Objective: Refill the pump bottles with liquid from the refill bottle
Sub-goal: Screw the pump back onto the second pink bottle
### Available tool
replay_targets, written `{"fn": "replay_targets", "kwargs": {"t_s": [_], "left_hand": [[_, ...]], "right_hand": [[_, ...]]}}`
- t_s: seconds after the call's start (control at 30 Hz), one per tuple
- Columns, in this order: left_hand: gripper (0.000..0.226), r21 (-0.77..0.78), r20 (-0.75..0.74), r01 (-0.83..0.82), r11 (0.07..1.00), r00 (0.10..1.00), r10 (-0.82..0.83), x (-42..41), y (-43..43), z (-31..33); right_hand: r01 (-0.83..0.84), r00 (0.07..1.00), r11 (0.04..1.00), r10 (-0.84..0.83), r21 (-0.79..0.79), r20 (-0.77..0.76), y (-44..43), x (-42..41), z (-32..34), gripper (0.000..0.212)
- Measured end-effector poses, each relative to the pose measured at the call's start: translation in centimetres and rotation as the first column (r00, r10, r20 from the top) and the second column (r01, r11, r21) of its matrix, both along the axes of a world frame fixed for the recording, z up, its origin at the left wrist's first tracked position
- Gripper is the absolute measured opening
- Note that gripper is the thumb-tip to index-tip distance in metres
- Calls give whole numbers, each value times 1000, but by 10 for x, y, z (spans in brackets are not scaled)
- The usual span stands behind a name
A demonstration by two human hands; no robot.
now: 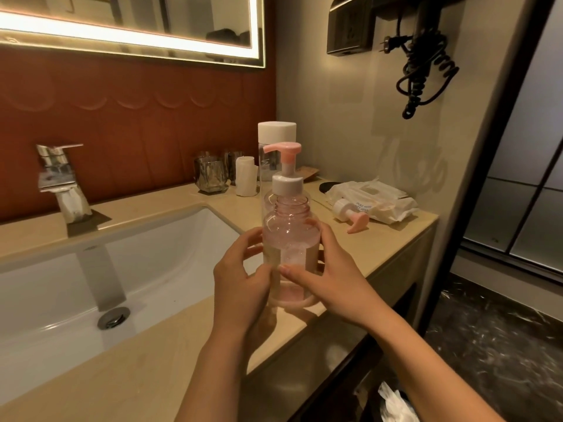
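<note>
Both my hands wrap a clear pink pump bottle [291,239] with its neck open and no pump on it, held just above the beige counter [152,370]. My left hand [240,278] grips its left side, my right hand [329,269] its right side. Liquid with bubbles fills it to about the shoulder. Directly behind it stands a second pump bottle [286,181] with a pink and white pump fitted. A tall clear refill bottle [275,141] with a white cap stands behind that. A loose pink and white pump head [350,214] lies on the counter to the right.
A white sink [100,278] with a chrome faucet [59,181] lies to the left. Glass cups [211,173] and a wrapped item [245,176] stand at the back. A plastic wipes pack [377,199] lies right, near the counter edge. A hair dryer cord [426,65] hangs on the wall.
</note>
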State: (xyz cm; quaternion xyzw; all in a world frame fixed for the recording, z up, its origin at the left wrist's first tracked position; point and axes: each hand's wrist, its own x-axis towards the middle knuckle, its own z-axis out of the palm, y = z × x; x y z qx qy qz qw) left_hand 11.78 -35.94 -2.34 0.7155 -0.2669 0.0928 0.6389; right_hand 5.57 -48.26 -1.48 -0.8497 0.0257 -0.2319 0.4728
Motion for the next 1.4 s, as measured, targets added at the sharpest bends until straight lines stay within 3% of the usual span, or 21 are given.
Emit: {"fn": "replay_targets", "kwargs": {"t_s": [0.43,0.57,0.8,1.1,1.4], "left_hand": [[52,15,-92,199,980,976,-196,7,-3,-7],[60,-86,-73,244,966,965,-251,6,-2,-5],[53,-248,27,212,945,977,-211,7,1,-3],[57,-236,36,195,952,981,-192,13,0,-8],[56,-137,31,180,974,984,-177,20,-2,-15]], "right_hand": [[-5,1000,1000,5,21,20,-1,14,-8,97],[-38,999,999,38,10,-11,0,15,-6,97],[-192,979,979,196,66,-56,7,25,-2,88],[-242,967,959,250,147,-38,-1,34,-12,89],[-200,960,980,199,13,-197,-29,31,-7,99]]}}
